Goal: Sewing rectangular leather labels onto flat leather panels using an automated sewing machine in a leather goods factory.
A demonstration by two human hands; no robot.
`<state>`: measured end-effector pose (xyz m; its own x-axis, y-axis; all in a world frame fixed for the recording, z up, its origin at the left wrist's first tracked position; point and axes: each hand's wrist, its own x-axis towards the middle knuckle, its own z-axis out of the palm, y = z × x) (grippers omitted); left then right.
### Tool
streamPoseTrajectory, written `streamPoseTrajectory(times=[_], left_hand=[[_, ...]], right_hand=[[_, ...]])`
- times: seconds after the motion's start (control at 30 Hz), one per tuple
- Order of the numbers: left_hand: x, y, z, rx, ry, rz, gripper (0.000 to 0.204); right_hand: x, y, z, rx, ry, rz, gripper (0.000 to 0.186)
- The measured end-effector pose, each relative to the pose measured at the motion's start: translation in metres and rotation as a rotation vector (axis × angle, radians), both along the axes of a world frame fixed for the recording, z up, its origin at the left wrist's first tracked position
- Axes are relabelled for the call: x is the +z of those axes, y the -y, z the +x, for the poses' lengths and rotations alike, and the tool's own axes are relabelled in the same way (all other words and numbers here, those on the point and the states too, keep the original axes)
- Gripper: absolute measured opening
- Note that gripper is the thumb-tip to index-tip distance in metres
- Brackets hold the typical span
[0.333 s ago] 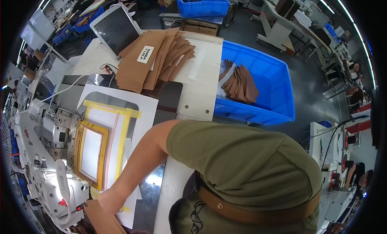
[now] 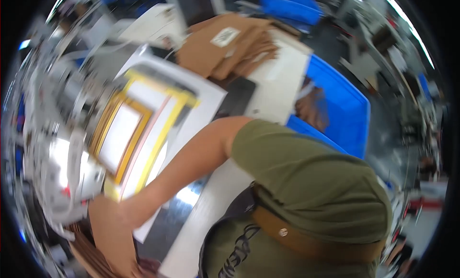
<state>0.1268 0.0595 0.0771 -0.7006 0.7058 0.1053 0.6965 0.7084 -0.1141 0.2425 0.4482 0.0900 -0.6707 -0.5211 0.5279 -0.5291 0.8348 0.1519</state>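
Currently, the right hand (image 2: 125, 214) is working at the brown panel (image 2: 112, 239) beside the white machine (image 2: 62, 177); its fingers are hiding, can't tell if clamped. Uneven grip could be skewing the panel.

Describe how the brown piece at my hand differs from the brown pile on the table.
The brown piece shows one broad face, while the brown pile shows many overlapping layers. No label shows on the brown piece; the brown pile has a white label on top. The brown piece is at your hand; the brown pile lies apart from it. Both are brown.
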Motion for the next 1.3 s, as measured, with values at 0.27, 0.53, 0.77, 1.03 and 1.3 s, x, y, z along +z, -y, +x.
streamPoseTrajectory(times=[0.27,0.53,0.77,1.03,1.3], left_hand=[[0.056,0.036,0.046,0.178,-0.125,0.331,0.015],[0.068,0.02,0.033,0.059,-0.177,0.252,0.018],[0.071,-0.067,-0.006,-0.175,-0.211,0.246,0.025],[0.08,-0.191,-0.022,-0.63,-0.198,0.324,0.032],[0.082,-0.247,-0.009,-0.753,-0.086,0.234,0.037]], right_hand=[[0.03,0.006,-0.009,0.095,-0.081,-0.03,0.01],[0.047,-0.007,-0.001,-0.03,-0.099,0.049,0.011],[0.062,-0.079,0.04,-0.155,-0.01,0.068,0.009],[0.074,-0.175,0.107,-0.346,0.067,0.149,0.007],[0.066,-0.232,0.146,-0.536,-0.027,0.243,0.008]])
